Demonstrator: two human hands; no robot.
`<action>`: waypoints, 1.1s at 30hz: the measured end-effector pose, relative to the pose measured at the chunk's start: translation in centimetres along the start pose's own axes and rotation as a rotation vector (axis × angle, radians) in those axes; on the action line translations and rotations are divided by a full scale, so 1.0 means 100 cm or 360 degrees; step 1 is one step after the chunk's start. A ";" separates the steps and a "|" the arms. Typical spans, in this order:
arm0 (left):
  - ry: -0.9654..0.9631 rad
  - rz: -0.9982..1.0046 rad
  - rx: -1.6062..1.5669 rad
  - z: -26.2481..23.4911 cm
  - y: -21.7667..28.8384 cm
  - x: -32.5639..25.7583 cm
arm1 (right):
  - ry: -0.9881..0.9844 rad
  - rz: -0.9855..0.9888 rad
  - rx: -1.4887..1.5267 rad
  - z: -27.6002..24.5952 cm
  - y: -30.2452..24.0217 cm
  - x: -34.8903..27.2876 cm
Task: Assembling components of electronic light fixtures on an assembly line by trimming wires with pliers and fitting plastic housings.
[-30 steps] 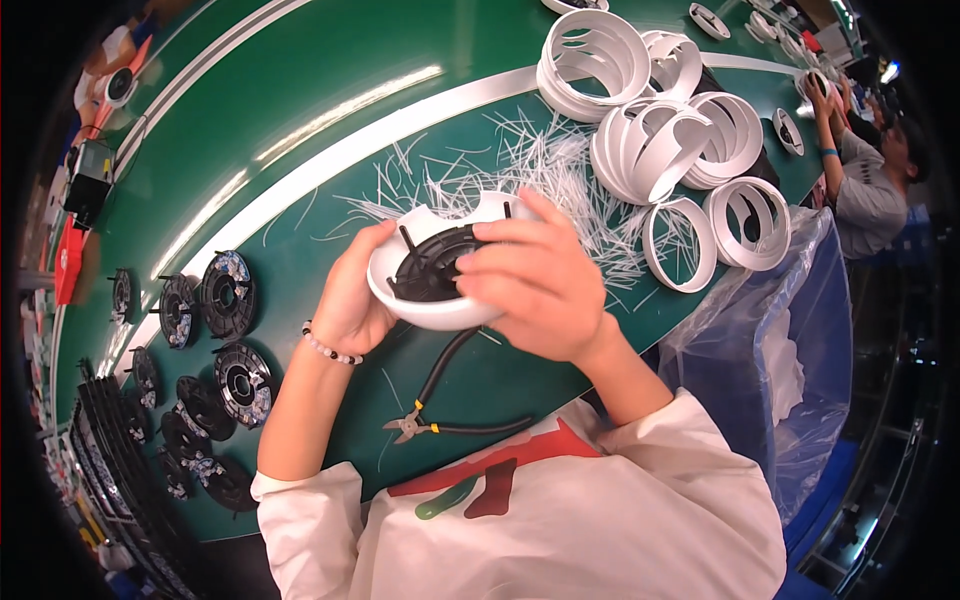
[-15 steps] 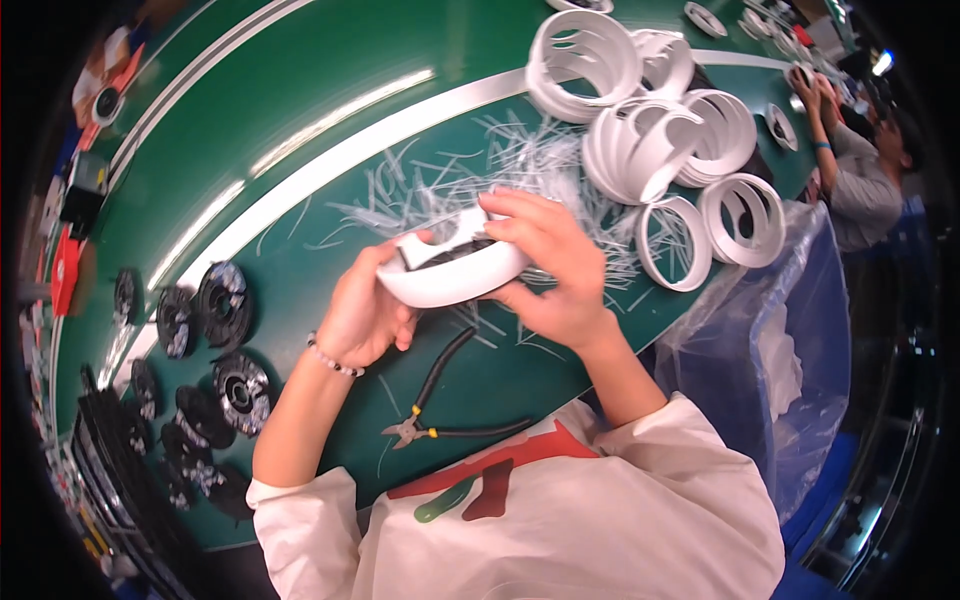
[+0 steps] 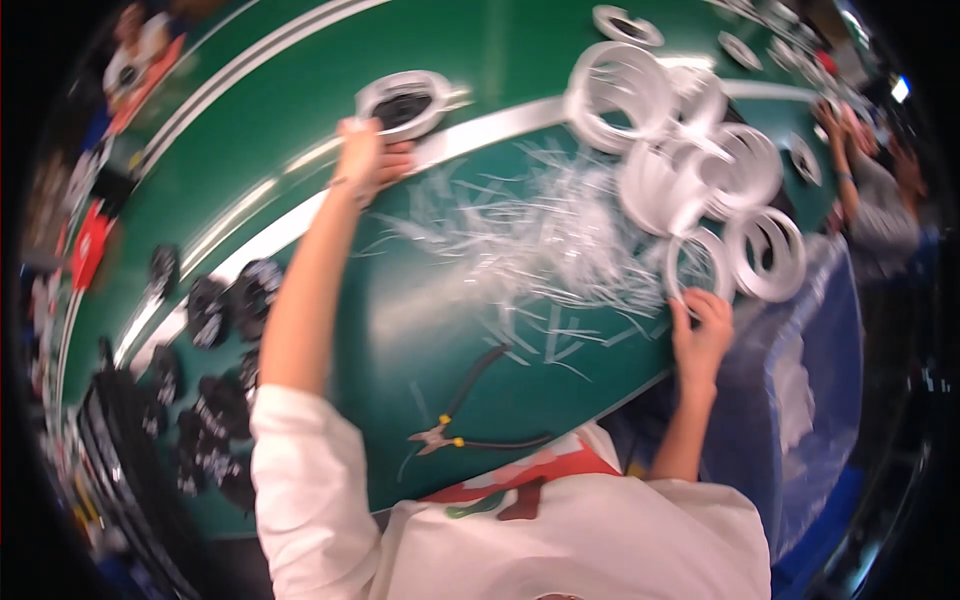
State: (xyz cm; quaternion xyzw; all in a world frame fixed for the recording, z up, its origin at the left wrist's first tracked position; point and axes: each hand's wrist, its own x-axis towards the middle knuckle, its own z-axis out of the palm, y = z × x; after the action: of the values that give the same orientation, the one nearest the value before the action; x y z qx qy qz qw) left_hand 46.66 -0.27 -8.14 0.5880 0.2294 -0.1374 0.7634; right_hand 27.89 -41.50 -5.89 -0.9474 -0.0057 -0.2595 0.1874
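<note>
Motion blur smears the left hand (image 3: 368, 158) gripping a white housing (image 3: 405, 100).

L hand (image 3: 368, 160) on white-black ring (image 3: 403, 100); R hand (image 3: 702, 330) nr rings (image 3: 735, 250).

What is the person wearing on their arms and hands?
Both hands are bare, with no gloves. The left hand has a thin beaded bracelet around the wrist. The right hand wears nothing that shows. Short white sleeves cover only the upper arms, and the forearms are bare.
</note>
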 end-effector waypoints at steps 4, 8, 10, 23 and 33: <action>0.0279 0.0319 0.0495 0.008 0.010 -0.041 | -0.0052 -0.0040 0.0005 -0.012 -0.007 0.003; 0.0396 0.0924 0.1588 -0.072 0.034 -0.100 | 0.0021 -0.0247 0.0284 -0.050 -0.061 0.001; 0.0453 0.1088 0.2120 -0.123 0.038 -0.135 | -0.0154 -0.0499 0.0567 -0.053 -0.090 -0.005; 0.0916 0.0610 0.2621 -0.150 -0.009 -0.186 | -0.1255 -0.1550 0.1197 0.023 -0.180 -0.032; 0.0868 0.0896 0.1333 -0.150 -0.025 -0.166 | -0.1394 -0.1029 0.0858 0.030 -0.198 -0.009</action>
State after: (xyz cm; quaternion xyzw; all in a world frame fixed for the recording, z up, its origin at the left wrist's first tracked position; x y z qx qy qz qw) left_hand 28.43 12.50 -4.79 0.8930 0.1785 0.1486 0.3855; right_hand 26.43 -21.90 -1.75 -0.8356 -0.4352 0.1212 0.3127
